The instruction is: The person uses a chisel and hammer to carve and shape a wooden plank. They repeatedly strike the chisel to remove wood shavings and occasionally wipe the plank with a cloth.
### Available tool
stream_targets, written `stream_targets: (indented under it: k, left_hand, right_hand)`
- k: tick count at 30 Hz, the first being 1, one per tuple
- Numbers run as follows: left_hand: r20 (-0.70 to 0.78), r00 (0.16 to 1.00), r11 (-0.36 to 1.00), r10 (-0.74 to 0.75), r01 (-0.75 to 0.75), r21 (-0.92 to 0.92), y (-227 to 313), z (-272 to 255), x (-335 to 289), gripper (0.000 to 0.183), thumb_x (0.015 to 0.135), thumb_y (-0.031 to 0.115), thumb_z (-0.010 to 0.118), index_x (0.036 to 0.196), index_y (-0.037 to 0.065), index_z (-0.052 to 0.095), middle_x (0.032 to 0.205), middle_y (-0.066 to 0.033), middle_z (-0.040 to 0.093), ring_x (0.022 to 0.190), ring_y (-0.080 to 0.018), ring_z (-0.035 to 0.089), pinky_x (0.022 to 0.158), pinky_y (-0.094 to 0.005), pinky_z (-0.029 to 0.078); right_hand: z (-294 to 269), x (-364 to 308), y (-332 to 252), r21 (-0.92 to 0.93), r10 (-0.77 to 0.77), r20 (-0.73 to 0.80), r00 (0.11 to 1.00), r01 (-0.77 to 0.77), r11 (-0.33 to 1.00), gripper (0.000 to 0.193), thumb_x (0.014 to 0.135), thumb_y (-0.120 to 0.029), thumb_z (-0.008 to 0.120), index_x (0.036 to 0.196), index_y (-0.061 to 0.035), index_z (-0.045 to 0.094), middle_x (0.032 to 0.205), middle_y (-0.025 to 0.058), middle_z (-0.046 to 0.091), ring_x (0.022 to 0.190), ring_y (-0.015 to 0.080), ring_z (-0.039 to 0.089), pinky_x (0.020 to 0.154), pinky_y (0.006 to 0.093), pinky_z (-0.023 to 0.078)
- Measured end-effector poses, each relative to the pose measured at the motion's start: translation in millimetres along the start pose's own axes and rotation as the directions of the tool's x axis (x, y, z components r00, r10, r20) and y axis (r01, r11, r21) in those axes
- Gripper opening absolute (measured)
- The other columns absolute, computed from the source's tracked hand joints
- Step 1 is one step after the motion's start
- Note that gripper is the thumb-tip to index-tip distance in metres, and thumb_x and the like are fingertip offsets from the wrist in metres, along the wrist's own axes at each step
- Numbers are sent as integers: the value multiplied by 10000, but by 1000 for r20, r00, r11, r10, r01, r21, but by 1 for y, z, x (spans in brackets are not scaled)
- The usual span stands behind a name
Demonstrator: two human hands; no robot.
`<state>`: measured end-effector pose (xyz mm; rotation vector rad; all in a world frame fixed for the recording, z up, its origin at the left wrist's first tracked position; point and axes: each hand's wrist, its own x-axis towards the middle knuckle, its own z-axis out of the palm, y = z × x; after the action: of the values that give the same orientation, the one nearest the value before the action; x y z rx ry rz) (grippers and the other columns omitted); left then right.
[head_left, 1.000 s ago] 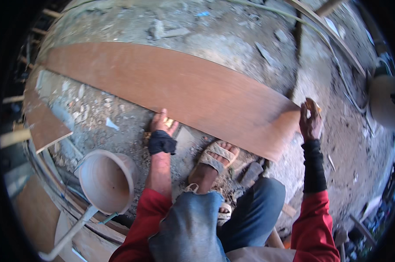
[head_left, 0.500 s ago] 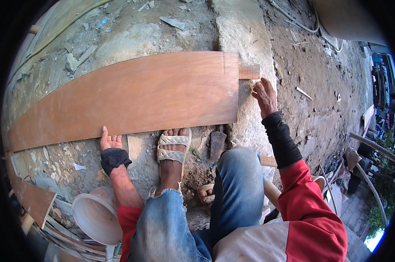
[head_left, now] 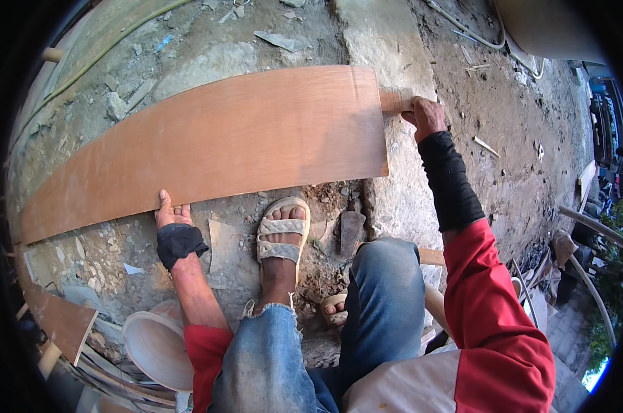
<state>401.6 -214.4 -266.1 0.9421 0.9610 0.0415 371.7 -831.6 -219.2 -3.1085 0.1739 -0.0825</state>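
A long reddish-brown wooden board (head_left: 236,138), probably thin sheet wood, stretches across the view with a curved far edge. My left hand (head_left: 172,212) grips its near edge, thumb on top and the other fingers underneath. From under the board's right end sticks out a short strip of wood (head_left: 393,101). My right hand (head_left: 427,115) is closed around the end of that strip. How far the strip runs beneath the board is hidden.
My sandalled foot (head_left: 282,234) stands just below the board. A white bucket (head_left: 159,347) and a brown board offcut (head_left: 67,323) lie at lower left. A dark flat block (head_left: 351,233) rests near my knee. A hose (head_left: 84,69) runs along the far left.
My right hand, earlier beside the strip with loose fingers, has closed on its end. The board's right end has moved slightly farther away, uncovering more ground by my foot.
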Motion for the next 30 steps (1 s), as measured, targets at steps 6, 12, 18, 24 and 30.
stream_targets:
  k: [6,12,18,24,30]
  left_hand:
    - [38,995,994,96,-98,57,7,47,16,498,903,298,841,1298,82,630,1255,-63,684,1220,-224,617,1079,-429,488]
    - [49,998,994,-35,30,104,8,41,20,426,888,335,853,1215,133,668,1141,-18,714,1083,-180,666,994,-376,552]
    - [79,997,997,8,-13,72,22,31,27,337,908,322,833,1145,136,681,1074,-5,722,977,-139,689,863,-309,605]
    - [182,983,997,12,-27,78,54,86,10,402,906,273,837,1202,99,628,1082,-19,697,977,-167,675,878,-331,626]
    - [263,965,999,-9,-4,50,28,164,-24,362,917,151,815,1196,48,608,1097,-91,666,1003,-219,678,854,-357,656]
  right_hand:
    - [10,70,20,-155,-108,85,990,120,980,300,789,-262,861,875,-36,681,885,190,717,850,375,730,731,449,577]
    - [-2,-18,-27,815,477,434,765,-559,155,456,1017,-416,636,1231,-14,669,1031,74,693,867,182,664,752,342,551]
    - [-28,-59,-93,826,305,519,799,-560,62,431,1039,-412,636,1156,-1,689,986,70,691,818,154,643,729,312,552]
    - [-62,0,-75,857,311,493,813,-515,-13,329,992,-311,719,976,17,706,786,41,614,675,145,589,604,296,508]
    - [-69,55,-2,839,423,519,743,-538,-85,262,1010,-303,703,831,-131,619,694,-31,525,561,91,477,514,274,422]
